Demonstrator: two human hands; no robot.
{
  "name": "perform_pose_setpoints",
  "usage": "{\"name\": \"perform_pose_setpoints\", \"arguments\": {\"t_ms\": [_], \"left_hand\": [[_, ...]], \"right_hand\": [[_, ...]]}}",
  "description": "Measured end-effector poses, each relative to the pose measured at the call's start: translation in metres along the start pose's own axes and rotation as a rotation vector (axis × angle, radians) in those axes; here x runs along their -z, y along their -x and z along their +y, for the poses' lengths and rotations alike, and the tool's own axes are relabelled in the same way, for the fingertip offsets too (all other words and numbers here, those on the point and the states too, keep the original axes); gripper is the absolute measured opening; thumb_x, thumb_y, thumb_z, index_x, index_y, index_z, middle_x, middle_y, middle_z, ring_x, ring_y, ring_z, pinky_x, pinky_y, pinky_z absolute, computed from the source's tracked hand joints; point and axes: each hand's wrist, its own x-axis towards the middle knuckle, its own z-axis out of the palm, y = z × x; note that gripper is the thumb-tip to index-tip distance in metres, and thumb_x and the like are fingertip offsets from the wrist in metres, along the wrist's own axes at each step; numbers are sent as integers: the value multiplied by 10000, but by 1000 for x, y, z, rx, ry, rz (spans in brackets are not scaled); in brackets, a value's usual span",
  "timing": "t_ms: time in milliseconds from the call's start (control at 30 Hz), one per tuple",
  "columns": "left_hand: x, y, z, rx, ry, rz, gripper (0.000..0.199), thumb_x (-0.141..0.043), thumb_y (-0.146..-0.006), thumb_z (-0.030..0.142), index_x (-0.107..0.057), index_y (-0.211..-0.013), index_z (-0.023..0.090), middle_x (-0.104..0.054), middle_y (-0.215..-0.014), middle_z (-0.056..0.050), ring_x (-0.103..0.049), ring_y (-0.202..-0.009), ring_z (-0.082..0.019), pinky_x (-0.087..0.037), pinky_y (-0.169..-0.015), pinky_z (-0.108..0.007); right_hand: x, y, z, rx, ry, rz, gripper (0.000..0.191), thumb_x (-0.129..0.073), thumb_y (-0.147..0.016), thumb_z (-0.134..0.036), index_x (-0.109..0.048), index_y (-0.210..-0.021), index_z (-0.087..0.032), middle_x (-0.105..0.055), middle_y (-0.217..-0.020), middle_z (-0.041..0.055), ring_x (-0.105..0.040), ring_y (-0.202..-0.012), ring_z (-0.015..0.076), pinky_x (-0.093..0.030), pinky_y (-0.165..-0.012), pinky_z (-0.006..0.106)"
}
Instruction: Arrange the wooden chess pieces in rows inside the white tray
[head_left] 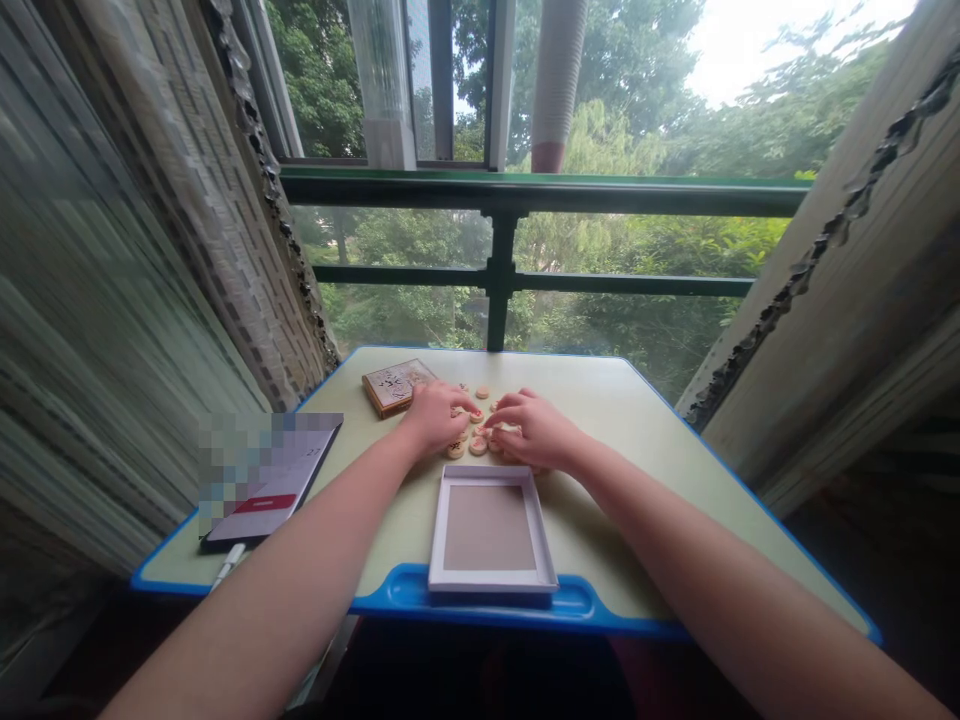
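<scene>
Round wooden Chinese chess pieces (478, 446) with red or dark characters lie in a loose cluster near the middle of the table. My left hand (436, 415) curves over the left side of the cluster, its fingers apart and their tips at a piece with a red mark (476, 416). From the other side, my right hand (534, 430) reaches over several pieces with spread fingers, which partly hide them. Neither hand visibly lifts a piece. Just in front of the cluster lies a shallow white box tray (436, 530) with a bare brown bottom.
A printed box lid (394, 385) lies behind my left hand. On the left, a tablet (274, 490) with a white cable (229, 565) rests near the edge. The table (637, 560) has a blue rim and front groove. Curtains flank it; a green railing (420, 190) stands behind.
</scene>
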Motion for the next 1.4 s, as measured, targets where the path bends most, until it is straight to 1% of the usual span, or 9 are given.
{"name": "perform_pose_setpoints", "arguments": {"t_ms": [100, 167, 333, 500, 667, 900, 1100, 1267, 1400], "left_hand": [[4, 2, 2, -35, 30, -84, 225, -564, -693, 210, -757, -802, 250, -669, -992, -45, -516, -1018, -268, -301, -964, -477], [5, 3, 5, -41, 27, -133, 196, -594, -695, 264, -759, -799, 263, -651, -1008, -42, -494, -1034, -279, -290, -973, -478], [3, 4, 8, -35, -17, -149, 220, -606, -720, 374, -755, -837, 262, -622, -1024, -52, -461, -1046, -280, -275, -975, -464], [-1, 3, 5, -40, -35, -110, 316, -541, -769, 456, -745, -853, 229, -619, -1026, -71, -470, -1019, -272, -283, -953, -461], [8, 3, 7, -32, -1, -117, 332, -569, -716, 386, -661, -968, 191, -635, -954, -64, -497, -953, -248, -352, -873, -398], [42, 20, 9, 23, -2, -410, 212, -535, -676, 360, -609, -689, 162, -588, -647, -5, -504, -602, -141, -329, -526, -243], [50, 24, 13, 29, -1, -581, 213, -575, -627, 347, -665, -726, 181, -625, -695, -4, -530, -619, -135, -339, -510, -222], [46, 24, 12, 28, 70, -617, 228, -576, -649, 370, -658, -647, 157, -607, -632, -10, -505, -585, -128, -332, -504, -223], [43, 23, 9, 13, 134, -620, 256, -599, -656, 397, -665, -656, 150, -605, -625, -7, -500, -591, -126, -338, -520, -222]], "right_hand": [[0, -2, 22, -323, 137, 152, 287, -477, -837, -236, -696, -1019, -205, -631, -1055, 79, -476, -941, 231, -356, -860, 342], [-1, -3, 34, -429, 158, 172, 323, -443, -861, -270, -674, -1080, -215, -610, -1123, 78, -462, -978, 242, -338, -880, 348], [-5, -3, 37, -322, 160, 34, 349, -386, -900, -370, -687, -1053, -284, -612, -1127, 40, -470, -948, 215, -293, -883, 344], [-9, -6, 31, -317, 182, 64, 363, -378, -899, -372, -690, -1044, -258, -628, -1121, 38, -475, -921, 203, -277, -861, 331], [-13, -13, 35, -309, 171, 61, 343, -391, -886, -340, -706, -983, -242, -642, -1102, 35, -481, -923, 198, -271, -862, 325], [-14, -19, 39, -405, 129, 76, 284, -463, -843, -331, -714, -925, -226, -659, -1037, 48, -472, -947, 209, -278, -873, 309], [-10, -19, 39, -487, 119, 62, 309, -494, -821, -372, -701, -1006, -238, -618, -1105, 69, -441, -1002, 234, -304, -870, 317], [-13, -19, 39, -496, 97, 96, 290, -522, -808, -407, -722, -913, -226, -603, -1092, 96, -442, -1030, 245, -307, -919, 362], [-7, -15, 36, -506, -108, 209, 206, -589, -774, -318, -681, -907, -190, -639, -998, 83, -500, -988, 224, -376, -864, 346]]}}
